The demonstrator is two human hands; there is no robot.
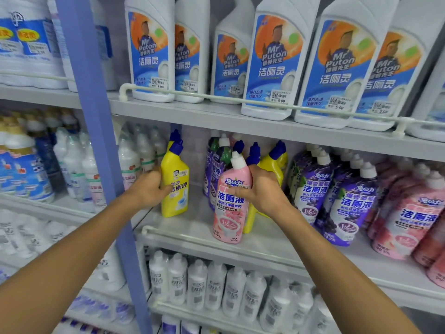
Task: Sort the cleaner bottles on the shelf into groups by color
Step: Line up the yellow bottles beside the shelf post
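Both hands are in on the middle shelf [192, 225]. The left hand [149, 189] has fingers curled round the yellow bottle [174, 186], gripping its left side at label height. That bottle stands upright, blue cap on top, near the shelf's left end, with a second yellow bottle [175, 136] tucked just behind it. Over to the right hand [261, 191]: fingers and thumb are wrapped round the pink bottle [230, 213] at its shoulder, just under the white cap. The pink bottle is at the front edge of the shelf, top leaning a touch to the right, base down by the white front rail [149, 229]. Whether that base rests on the board, I cannot tell. Right behind it is a mixed huddle: dark purple bottles [212, 169] and blue-capped yellow bottles [273, 165] beside the right hand. Further along, a purple row [349, 208] fills the shelf, then a pink row [409, 220] at the right end. Up top, big white bottles [272, 63] with blue labels line the upper shelf; small white bottles [204, 285] crowd the one below. A blue post [96, 141] stands left.
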